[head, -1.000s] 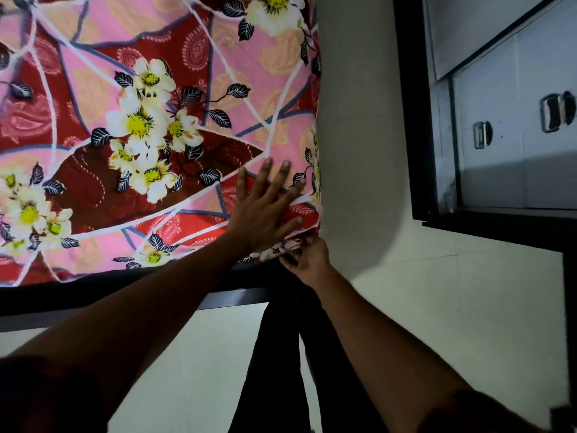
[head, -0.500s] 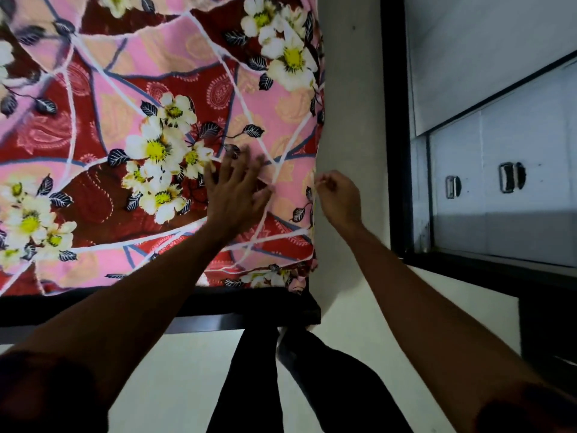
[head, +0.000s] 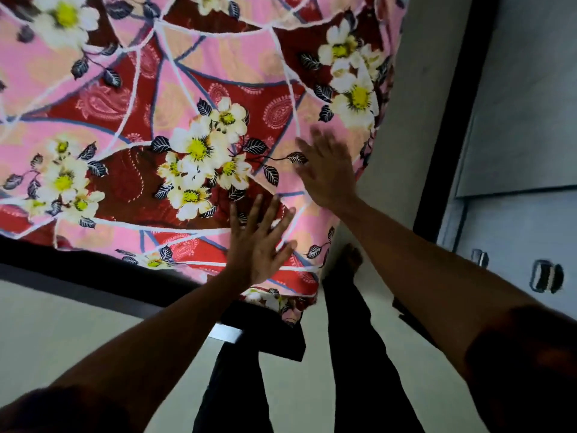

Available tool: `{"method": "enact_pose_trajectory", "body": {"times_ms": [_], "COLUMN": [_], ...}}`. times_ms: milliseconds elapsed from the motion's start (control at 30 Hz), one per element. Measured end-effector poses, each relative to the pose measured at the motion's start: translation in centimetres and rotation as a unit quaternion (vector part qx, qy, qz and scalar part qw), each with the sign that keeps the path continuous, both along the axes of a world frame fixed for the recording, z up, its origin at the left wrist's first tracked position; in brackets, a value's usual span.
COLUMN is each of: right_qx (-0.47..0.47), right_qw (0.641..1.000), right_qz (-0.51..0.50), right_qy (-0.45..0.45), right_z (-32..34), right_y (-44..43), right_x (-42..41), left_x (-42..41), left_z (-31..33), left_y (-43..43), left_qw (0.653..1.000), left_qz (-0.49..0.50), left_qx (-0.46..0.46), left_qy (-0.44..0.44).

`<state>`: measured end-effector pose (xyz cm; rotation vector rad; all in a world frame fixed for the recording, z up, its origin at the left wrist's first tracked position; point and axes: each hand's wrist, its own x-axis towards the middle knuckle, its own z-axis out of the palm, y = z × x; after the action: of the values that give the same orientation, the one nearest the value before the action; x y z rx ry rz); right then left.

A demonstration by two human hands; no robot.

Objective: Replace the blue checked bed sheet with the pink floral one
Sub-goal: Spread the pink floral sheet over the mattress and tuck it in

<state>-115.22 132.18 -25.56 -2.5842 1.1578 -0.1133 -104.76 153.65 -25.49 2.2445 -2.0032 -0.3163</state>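
Note:
The pink floral bed sheet (head: 175,89), pink and red with white-and-yellow flowers, covers the bed and fills the upper left of the head view. My left hand (head: 257,245) lies flat on it near the bed's near corner, fingers spread. Further up, close to the bed's right edge, my right hand (head: 327,170) rests flat on the sheet with its fingers apart and slightly blurred. A bit of sheet hangs over the corner (head: 281,303). No blue checked sheet is in view.
The dark bed frame (head: 93,273) runs under the sheet's near edge. A pale floor (head: 62,332) lies below. My legs in dark trousers (head: 359,354) stand at the corner. On the right are a grey wall strip (head: 402,170) and a grey cabinet (head: 515,232) with metal handles.
My right hand left the sheet's side edge and now lies flat on top. My left hand slid nearer the corner. The view shifted so the bed corner sits further right.

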Motion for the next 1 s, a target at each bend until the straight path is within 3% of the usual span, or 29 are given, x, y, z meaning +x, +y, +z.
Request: {"method": "enact_pose_trajectory", "body": {"times_ms": [100, 233, 433, 533, 633, 733, 900, 1000], "right_qx": [-0.029, 0.039, 0.073, 0.116, 0.168, 0.229, 0.328, 0.319], "right_qw": [0.997, 0.992, 0.976, 0.956, 0.899, 0.864, 0.863, 0.868], "right_qz": [-0.063, -0.089, -0.082, -0.195, -0.331, -0.387, -0.317, -0.314], "right_qy": [-0.033, -0.083, -0.186, -0.186, -0.235, -0.228, -0.215, -0.214], "right_z": [-1.2, -1.0, 0.6, 1.2, 1.3, 0.8, 0.1, 0.0], "right_y": [0.4, 3.2, -2.3, -9.1, -16.4, -22.2, -25.1, -25.3], "right_x": [-3.1, -7.6, -7.1, -3.9, -1.9, -2.0, -2.5, -3.5], "left_x": [-0.5, 0.2, 0.4, -0.6, -2.6, -3.6, -3.2, -2.5], "left_z": [0.4, 1.7, 3.2, 2.7, 2.1, 2.2, 2.1, 2.8], "left_y": [-0.5, -6.6, -18.9, -21.5, -22.1, -23.1, -24.3, -26.6], "left_qw": [0.997, 0.993, 0.981, 0.967, 0.95, 0.94, 0.928, 0.913], "left_qz": [0.04, 0.072, 0.186, 0.227, 0.273, 0.311, 0.371, 0.406], "left_qx": [-0.062, -0.094, 0.045, 0.114, 0.143, 0.123, 0.014, -0.039], "left_qy": [0.003, -0.018, 0.002, 0.034, 0.048, 0.062, 0.04, 0.029]}}
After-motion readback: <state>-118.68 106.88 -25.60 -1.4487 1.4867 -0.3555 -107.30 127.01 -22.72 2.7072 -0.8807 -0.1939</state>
